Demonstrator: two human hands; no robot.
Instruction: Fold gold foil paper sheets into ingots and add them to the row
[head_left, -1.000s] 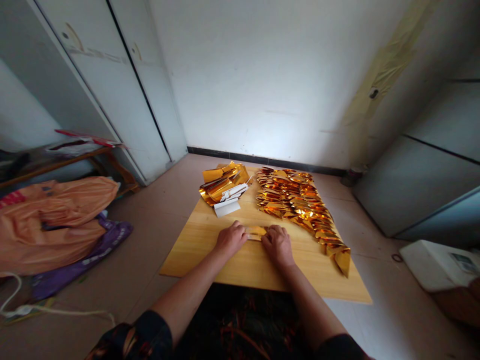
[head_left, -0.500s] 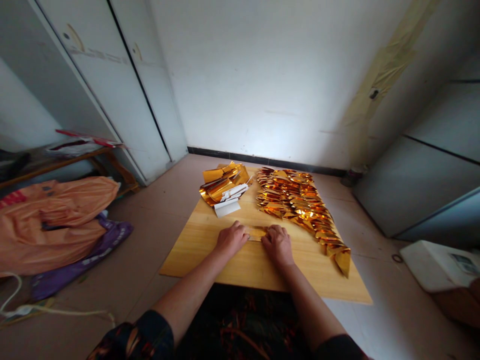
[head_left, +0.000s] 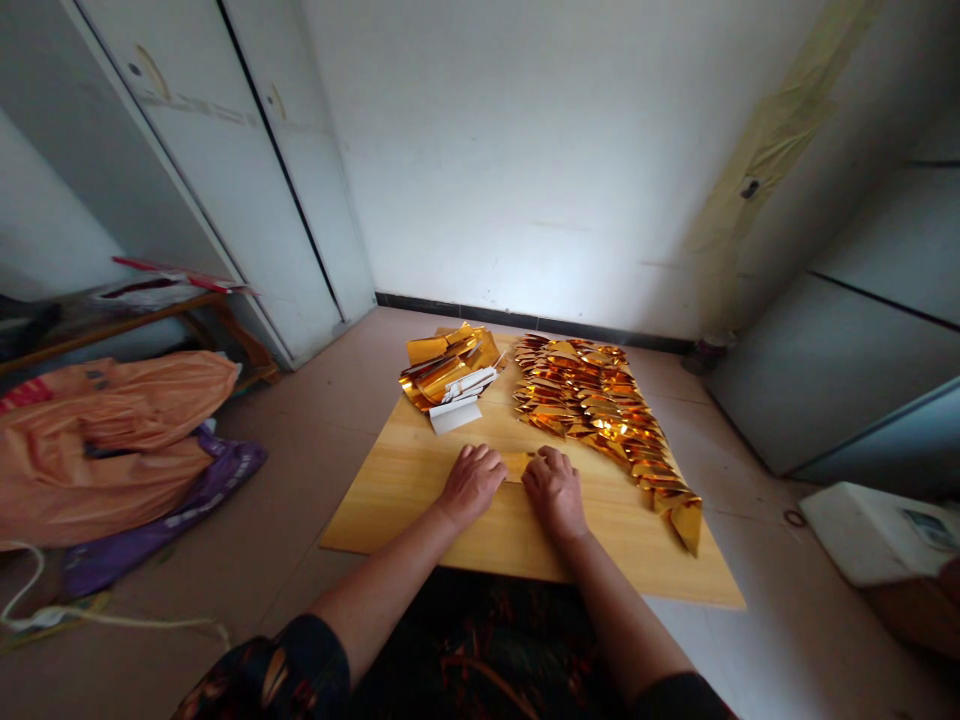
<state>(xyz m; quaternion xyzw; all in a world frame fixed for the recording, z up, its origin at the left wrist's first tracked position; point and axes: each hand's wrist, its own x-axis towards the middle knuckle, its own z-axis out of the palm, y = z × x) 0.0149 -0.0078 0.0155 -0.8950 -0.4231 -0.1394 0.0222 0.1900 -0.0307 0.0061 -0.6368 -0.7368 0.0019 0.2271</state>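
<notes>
A small piece of gold foil paper (head_left: 517, 464) lies on the wooden board (head_left: 420, 500) in front of me. My left hand (head_left: 472, 482) presses its left end with curled fingers, and my right hand (head_left: 555, 490) pinches its right end. Only a narrow strip of foil shows between the two hands. A loose pile of gold and white sheets (head_left: 448, 376) lies at the board's far left. A long overlapping row of folded gold pieces (head_left: 600, 410) runs down the board's right side.
An orange plastic bag (head_left: 112, 440) and a purple bag (head_left: 172, 510) lie on the floor to the left, with a cord (head_left: 112, 625) nearby. White cabinet doors (head_left: 225, 170) stand at the left. A white box (head_left: 870, 530) sits at the right.
My left hand has slid to the right over the foil piece, so the hands are closer together and less foil shows between them.
</notes>
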